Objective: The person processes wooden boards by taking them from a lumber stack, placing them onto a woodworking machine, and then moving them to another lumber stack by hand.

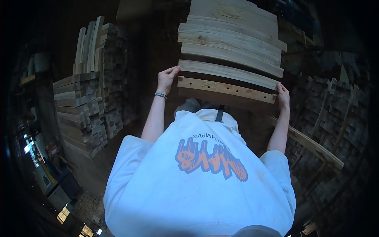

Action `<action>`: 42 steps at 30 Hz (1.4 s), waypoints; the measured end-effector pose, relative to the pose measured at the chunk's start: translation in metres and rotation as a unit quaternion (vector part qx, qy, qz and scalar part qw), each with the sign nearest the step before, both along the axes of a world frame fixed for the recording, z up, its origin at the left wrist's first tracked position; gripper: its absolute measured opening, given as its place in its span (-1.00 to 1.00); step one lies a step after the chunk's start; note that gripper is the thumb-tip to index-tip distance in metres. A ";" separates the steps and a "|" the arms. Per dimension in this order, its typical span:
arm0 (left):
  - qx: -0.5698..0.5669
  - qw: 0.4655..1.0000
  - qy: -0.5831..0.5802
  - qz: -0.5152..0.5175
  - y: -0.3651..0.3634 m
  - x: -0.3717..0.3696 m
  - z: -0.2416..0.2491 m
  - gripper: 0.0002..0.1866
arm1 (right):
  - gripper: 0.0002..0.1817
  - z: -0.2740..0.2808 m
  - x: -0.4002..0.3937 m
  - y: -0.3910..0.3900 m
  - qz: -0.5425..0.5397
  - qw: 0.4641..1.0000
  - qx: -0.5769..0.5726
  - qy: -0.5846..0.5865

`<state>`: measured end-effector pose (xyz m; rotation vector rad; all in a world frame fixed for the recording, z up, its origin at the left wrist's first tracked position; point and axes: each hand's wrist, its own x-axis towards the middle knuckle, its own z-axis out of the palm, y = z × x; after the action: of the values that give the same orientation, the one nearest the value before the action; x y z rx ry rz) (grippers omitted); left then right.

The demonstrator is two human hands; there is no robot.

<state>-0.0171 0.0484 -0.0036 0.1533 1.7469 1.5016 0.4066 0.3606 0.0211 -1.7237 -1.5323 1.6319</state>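
A long, narrow wooden board spans the space in front of me, gripped at both ends. My left hand pinches its left end, with a watch or metal bracelet on the wrist. At the right end, the fingers of my right hand close on the board. Nearer my body lies a wooden rail with several dark holes along it and some sawdust. Beyond the held board, several pale boards lie side by side, their ends uneven, with a dark gap between them and the held one.
A wide wooden panel with sawdust lies at the far end. Tall stacks of lumber stand at left, and more stacked wood at right. A loose plank slants beside my right arm. Wood shavings cover the floor at lower left.
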 end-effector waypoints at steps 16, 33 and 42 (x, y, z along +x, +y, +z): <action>0.049 0.991 -0.109 -0.059 -0.027 0.000 -0.007 -0.62 | -0.63 -0.022 0.036 0.011 0.031 0.960 -0.194 0.200; -0.132 0.964 0.223 -0.061 0.043 -0.006 0.020 -0.60 | -0.58 0.017 -0.019 0.031 0.100 0.995 0.013 -0.006; -0.009 0.995 -0.056 -0.078 0.019 -0.020 0.022 -0.54 | -0.49 0.015 -0.004 0.036 0.152 0.983 -0.099 -0.004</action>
<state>-0.0373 0.0669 0.0180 0.1879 1.6201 1.3551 0.4021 0.3967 0.0360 -1.6537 -1.7596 1.9890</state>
